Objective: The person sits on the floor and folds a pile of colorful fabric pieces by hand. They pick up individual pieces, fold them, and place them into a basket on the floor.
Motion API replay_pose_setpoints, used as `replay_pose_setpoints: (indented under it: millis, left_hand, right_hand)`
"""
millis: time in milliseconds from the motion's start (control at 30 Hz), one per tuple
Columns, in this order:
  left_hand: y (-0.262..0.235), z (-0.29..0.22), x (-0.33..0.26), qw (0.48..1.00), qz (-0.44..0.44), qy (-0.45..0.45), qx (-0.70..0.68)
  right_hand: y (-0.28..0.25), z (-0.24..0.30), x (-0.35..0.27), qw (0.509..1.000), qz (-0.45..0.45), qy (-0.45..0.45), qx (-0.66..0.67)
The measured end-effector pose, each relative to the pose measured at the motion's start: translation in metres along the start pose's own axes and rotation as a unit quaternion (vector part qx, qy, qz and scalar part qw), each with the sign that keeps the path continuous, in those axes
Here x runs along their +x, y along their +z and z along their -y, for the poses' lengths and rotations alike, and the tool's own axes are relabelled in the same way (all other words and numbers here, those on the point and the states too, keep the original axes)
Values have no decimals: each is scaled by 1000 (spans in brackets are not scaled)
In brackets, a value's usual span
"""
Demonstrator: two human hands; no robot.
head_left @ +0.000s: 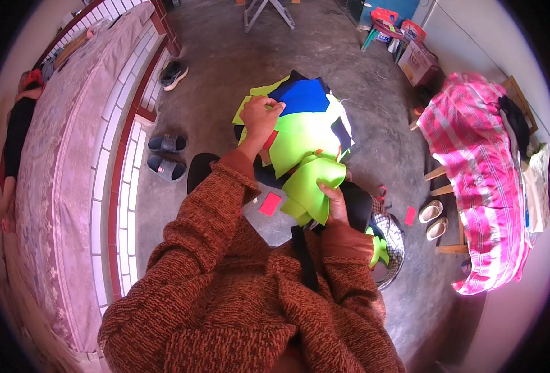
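A heap of flat cut fabric pieces, mostly bright yellow-green (297,133) with some dark navy, lies in front of me. On top of it rests a blue piece (303,96). My left hand (261,117) is over the heap's left side, fingers pinched at the edge of the blue piece; what lies between the fingertips is hidden. Closer to my body, my right hand (335,204) grips several curled yellow-green fabric pieces (311,186), thumb on top. Their lower part hangs near my lap.
A checked bag (395,239) with yellow-green scraps stands at my right. Red pieces (270,203) lie on the floor. Dark slippers (166,168) are left, beside a bed (70,155) where a person (19,137) lies. Pink plaid cloth (474,186) covers wooden furniture at right, near pale shoes (433,221).
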State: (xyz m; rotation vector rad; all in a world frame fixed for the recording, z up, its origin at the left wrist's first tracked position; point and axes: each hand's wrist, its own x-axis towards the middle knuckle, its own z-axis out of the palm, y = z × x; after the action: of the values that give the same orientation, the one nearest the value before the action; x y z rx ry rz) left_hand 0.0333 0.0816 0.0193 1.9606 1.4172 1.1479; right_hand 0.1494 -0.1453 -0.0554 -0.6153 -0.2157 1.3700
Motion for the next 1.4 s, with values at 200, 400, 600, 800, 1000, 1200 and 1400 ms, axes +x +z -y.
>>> replay_pose_setpoints:
  millis: [200, 400, 600, 800, 1000, 1200, 1400]
  left_hand:
    - [-11, -14, -18, 941, 74, -62, -324]
    - [-24, -3, -49, 803, 115, -227, -539]
    - [-37, -7, -62, 722, 165, -315, -593]
    - [-36, -7, -49, 733, 228, -340, -543]
    - [-36, -47, -51, 762, 194, -210, -581]
    - [-52, -69, -59, 649, 317, -131, -679]
    - [-75, -101, -75, 555, 355, -131, -741]
  right_hand:
    - [-1, 1, 1, 1000, 11, 1, 4]
    - [7, 3, -2, 1000, 14, 2, 22]
    - [4, 3, -4, 999, 9, 7, 31]
    - [8, 4, -5, 999, 9, 3, 36]
    - [5, 5, -5, 999, 15, 11, 33]
    - [8, 5, -7, 998, 17, 26, 58]
    - [9, 5, -9, 998, -8, 33, 56]
